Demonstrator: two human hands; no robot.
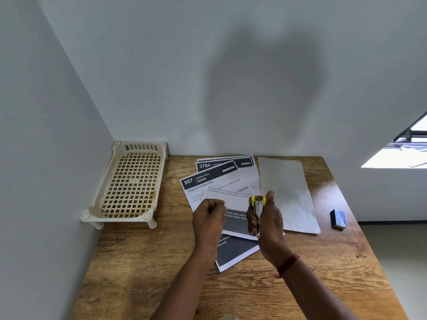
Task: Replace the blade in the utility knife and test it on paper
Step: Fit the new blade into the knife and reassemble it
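Note:
My right hand [268,218] grips a yellow utility knife [258,207] upright above the papers, its metal track facing me. To the left of it, my left hand [209,217] is curled with the fingertips pinched together; whether something small is between them I cannot tell. Under both hands lie several printed sheets [217,181] with dark headers, overlapping. A blank white sheet [286,192] lies to their right. A small dark blue blade box [338,218] rests on the table further right.
A cream plastic lattice rack [129,183] stands in the back left corner against the walls. The wooden table [161,262] ends at the right, where the floor shows. A window is at the far right.

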